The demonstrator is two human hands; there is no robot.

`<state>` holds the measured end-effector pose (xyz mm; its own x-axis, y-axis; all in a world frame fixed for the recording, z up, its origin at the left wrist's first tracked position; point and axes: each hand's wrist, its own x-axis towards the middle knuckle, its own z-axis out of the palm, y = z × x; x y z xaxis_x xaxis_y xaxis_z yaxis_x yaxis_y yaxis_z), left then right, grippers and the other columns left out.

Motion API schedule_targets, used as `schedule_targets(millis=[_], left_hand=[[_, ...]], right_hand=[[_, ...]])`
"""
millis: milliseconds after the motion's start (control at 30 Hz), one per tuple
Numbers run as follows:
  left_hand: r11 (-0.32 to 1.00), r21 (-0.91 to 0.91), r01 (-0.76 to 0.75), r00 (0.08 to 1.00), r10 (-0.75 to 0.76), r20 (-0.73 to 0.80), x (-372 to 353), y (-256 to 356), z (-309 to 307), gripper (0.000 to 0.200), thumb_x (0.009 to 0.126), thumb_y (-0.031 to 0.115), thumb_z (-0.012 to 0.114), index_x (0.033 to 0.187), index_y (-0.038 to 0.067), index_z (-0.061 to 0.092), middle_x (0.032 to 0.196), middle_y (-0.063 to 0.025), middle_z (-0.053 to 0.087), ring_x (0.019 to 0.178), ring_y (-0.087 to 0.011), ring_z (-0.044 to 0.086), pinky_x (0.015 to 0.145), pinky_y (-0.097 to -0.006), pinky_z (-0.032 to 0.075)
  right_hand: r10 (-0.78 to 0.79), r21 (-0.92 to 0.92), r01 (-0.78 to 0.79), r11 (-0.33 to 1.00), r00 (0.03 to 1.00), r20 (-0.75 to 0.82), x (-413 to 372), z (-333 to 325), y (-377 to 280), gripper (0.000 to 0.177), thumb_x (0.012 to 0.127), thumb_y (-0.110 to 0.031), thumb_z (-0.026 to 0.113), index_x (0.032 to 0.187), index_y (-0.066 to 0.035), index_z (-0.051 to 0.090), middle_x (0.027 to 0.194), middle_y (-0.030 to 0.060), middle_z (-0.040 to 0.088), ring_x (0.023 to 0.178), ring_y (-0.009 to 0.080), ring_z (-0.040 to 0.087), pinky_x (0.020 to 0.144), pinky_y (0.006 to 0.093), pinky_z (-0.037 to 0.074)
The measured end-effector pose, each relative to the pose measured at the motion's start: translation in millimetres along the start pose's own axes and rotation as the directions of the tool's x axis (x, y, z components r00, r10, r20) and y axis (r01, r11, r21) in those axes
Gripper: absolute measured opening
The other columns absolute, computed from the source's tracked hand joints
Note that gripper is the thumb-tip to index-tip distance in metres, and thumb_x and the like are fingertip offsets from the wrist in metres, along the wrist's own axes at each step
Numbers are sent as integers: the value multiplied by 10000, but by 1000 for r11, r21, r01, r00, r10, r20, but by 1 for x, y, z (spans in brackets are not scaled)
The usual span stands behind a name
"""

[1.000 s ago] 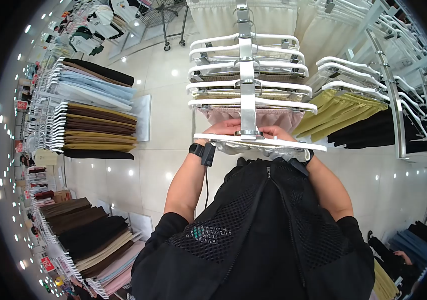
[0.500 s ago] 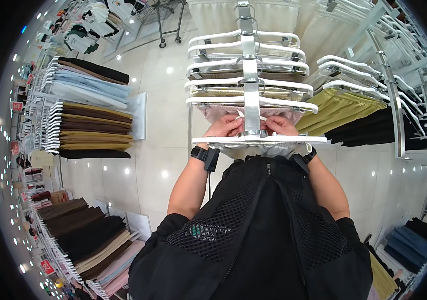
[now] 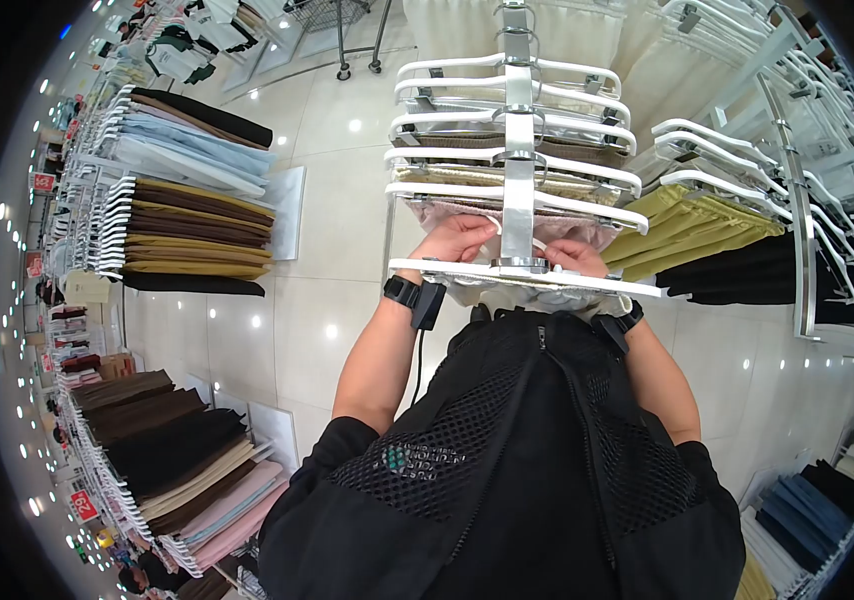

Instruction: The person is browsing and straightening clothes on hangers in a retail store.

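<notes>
In the head view, the pale pink fabric [image 3: 597, 232] hangs from the second white plastic hanger [image 3: 587, 205] near the close end of the silver metal rail [image 3: 519, 200], so both hands reach over the front white plastic hanger [image 3: 427, 268]. The left hand [image 3: 459, 240] and right hand [image 3: 572, 258] rise either side of the rail, wrists bent, fingers curled closed and pinching that pink fabric.

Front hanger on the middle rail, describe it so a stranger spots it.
Straight ahead runs a metal rail stacked with white hangers. The front hanger is nearest the person, carrying a pale garment. Only it has the left hand and right hand just behind it.
</notes>
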<state>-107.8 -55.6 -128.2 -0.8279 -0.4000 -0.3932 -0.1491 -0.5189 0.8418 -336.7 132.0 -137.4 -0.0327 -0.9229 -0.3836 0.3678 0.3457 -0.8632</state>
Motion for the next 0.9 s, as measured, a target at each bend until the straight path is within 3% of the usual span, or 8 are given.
schedule_targets(millis=[200,300,333,500,567,633,800,900], left_hand=[[991,71,-117,985,125,-123,-20,23,23,192,997,182,653,1064,15,716,702,62,548,605,-26,452,541,-212,344],[988,149,-41,974,73,-216,-22,15,8,309,965,147,678,1229,-14,684,1051,-39,728,894,-114,683,817,-270,555],[993,-47,-104,982,95,-162,-22,1,-4,321,977,151,673,1250,-18,669,1045,-32,720,882,-111,676,794,-269,555],[991,87,-98,905,125,-407,-34,-82,-91,351,991,186,677,1271,-27,669,1097,-63,729,966,-141,664,861,-287,534],[947,318,-40,833,207,-513,-41,-127,-122,329,1018,274,591,1264,65,657,1109,-94,732,970,-231,717,871,-404,585],[918,315,243,745,32,-667,-60,-126,-103,340,995,304,594,1242,78,652,1095,-70,718,933,-213,704,721,-355,542],[869,169,465,780,-312,-542,-79,-238,-149,279,981,310,670,1098,58,703,948,-82,758,712,-173,703,539,-308,512],[706,439,556,791,-287,-540,-104,-241,-94,306,963,263,690,1124,3,713,897,-103,755,697,-197,702,553,-344,518]], right_hand=[[-34,-60,33,998,999,-10,-8,-8,0,243,1031,-225,664,1114,-5,724,973,44,744,876,109,693,786,260,572],[-62,10,63,998,994,-85,-18,-14,-2,242,1023,-204,678,1150,-1,708,978,46,732,881,110,687,790,255,563],[-93,-4,94,996,989,-115,-20,-22,0,253,1022,-184,676,1189,6,689,1009,53,727,902,112,684,802,256,558],[-233,-98,213,972,922,-308,-49,-64,26,290,1018,-181,670,1242,4,668,1050,57,730,937,116,688,806,259,547],[-184,-73,173,982,814,-552,-63,-80,36,315,1017,-215,671,1250,-3,668,1073,46,730,946,113,690,788,258,534],[-168,-66,164,984,751,-639,-77,-103,45,338,1022,-231,656,1283,-17,646,1098,38,732,941,110,691,777,257,523],[-289,-134,375,917,393,-873,-110,-164,25,380,1029,-225,641,1340,-13,590,1149,39,714,1012,113,668,808,280,514],[-351,-223,460,859,215,-911,-124,-186,-9,406,1040,-233,640,1369,-9,560,1182,39,692,1042,119,655,823,277,522]])
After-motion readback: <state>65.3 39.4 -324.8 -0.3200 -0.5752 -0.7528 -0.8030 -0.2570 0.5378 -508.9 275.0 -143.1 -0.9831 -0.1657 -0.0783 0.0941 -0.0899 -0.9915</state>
